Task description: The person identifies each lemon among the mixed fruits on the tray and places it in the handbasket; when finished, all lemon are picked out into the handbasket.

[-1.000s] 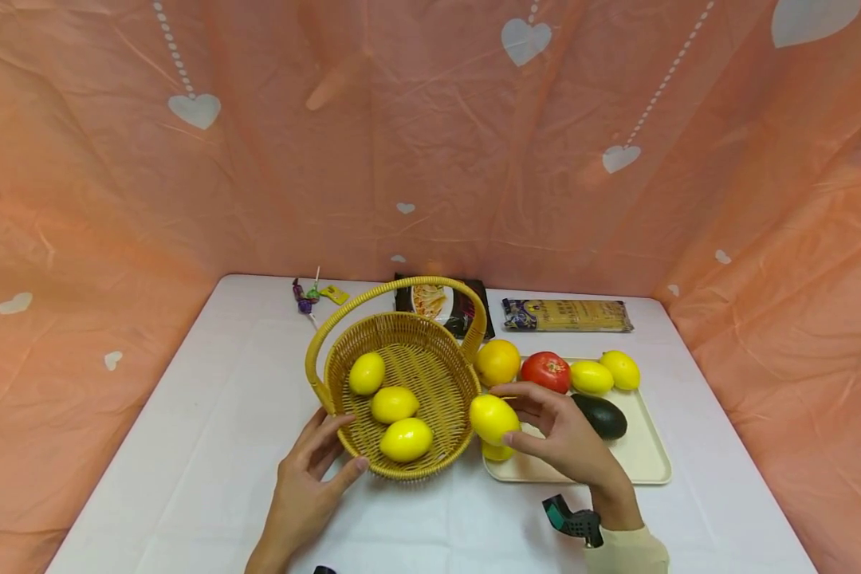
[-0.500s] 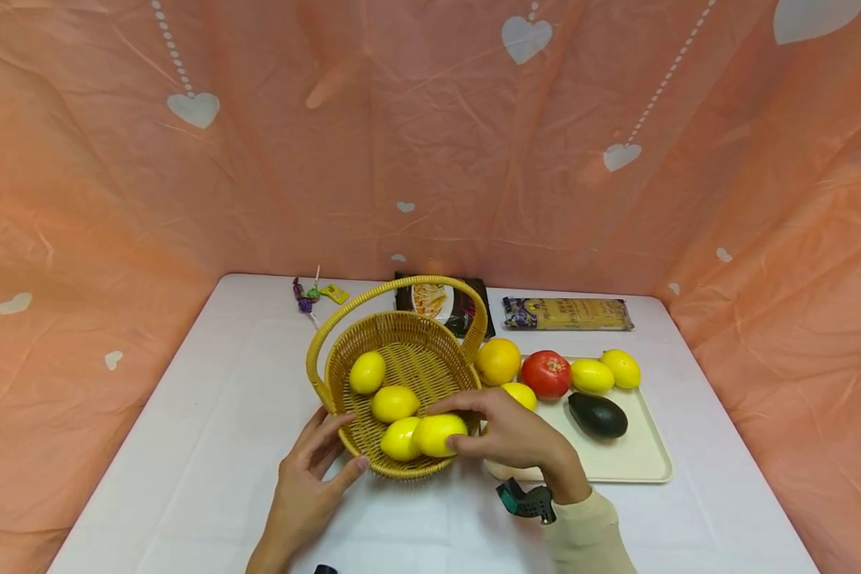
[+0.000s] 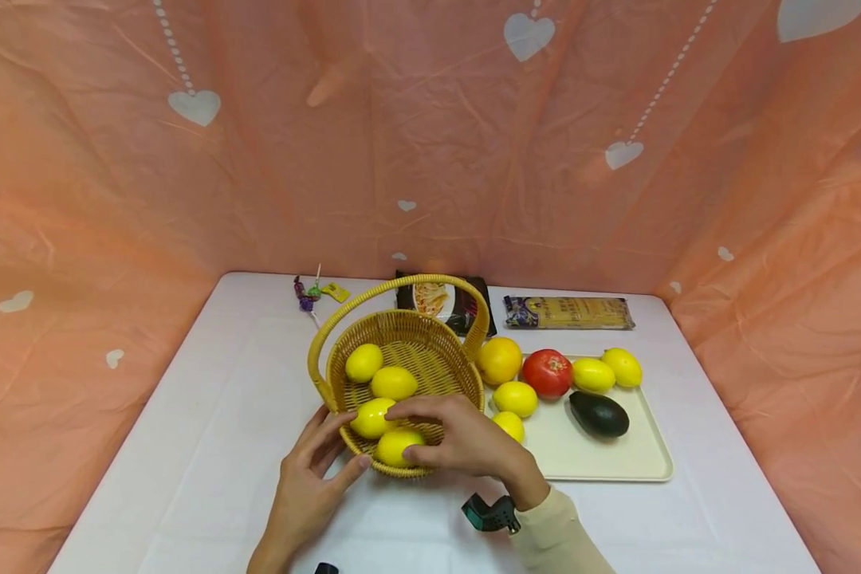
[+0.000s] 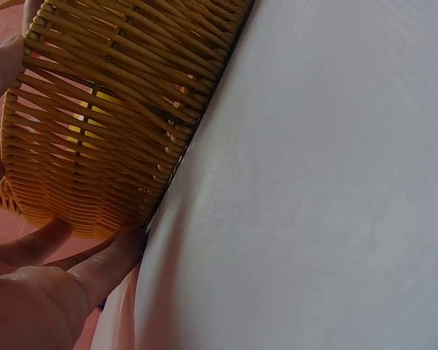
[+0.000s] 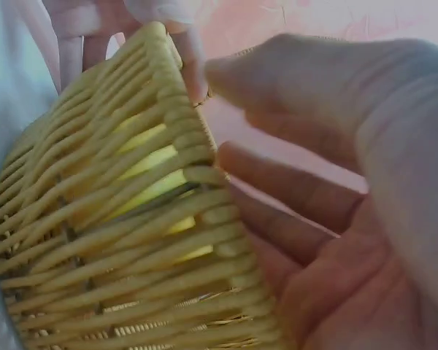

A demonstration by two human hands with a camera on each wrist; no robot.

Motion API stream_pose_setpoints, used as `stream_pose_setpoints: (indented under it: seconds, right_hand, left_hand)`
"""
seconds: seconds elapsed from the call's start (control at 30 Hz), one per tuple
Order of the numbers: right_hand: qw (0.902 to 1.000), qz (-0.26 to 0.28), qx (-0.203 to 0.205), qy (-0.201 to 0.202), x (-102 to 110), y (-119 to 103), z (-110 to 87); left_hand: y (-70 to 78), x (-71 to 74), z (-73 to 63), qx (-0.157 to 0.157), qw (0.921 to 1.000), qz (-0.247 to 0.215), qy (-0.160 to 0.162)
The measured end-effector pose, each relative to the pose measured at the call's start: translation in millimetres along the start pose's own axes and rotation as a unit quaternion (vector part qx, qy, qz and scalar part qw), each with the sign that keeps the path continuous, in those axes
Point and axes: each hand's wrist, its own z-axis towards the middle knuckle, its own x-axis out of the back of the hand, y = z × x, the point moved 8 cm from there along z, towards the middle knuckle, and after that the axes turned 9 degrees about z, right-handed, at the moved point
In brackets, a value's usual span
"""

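Front lemon (image 3: 398, 447) — just beside right hand (image 3: 465, 437)

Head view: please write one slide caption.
Left hand touching a round golden wicker basket, right hand at its four oval yellow lemons.

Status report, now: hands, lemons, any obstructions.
Left hand against basket. Right hand at nearest lemon, grip unclear. Four lemons in basket. Nothing visibly blocking.
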Motion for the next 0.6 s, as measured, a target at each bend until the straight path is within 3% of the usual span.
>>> stream_pose_setpoints:
  seconds: [0.2,0.37,0.47,0.6]
  right_hand:
    - [0.9935,0.1,0.025,0.048,18,2,-13.7]
    - [0.974,0.199,0.072,0.081,44,16,-39.1]
    - [0.9658,0.224,0.08,0.104,60,27,-56.6]
    - [0.9656,0.217,0.047,0.135,76,45,-78.1]
  left_hand:
    - [2.3,0.2,-1.0,-0.005,1.0,-0.004,0.003]
    - [-1.1,-0.2,-0.8,0.004,1.0,-0.001,0.001]
    - [-4.2,-0.1,0.0,0.012,0.9999,0.002,0.001]
    - [-7.1,0.1,1.1,0.019,0.9998,0.006,0.001]
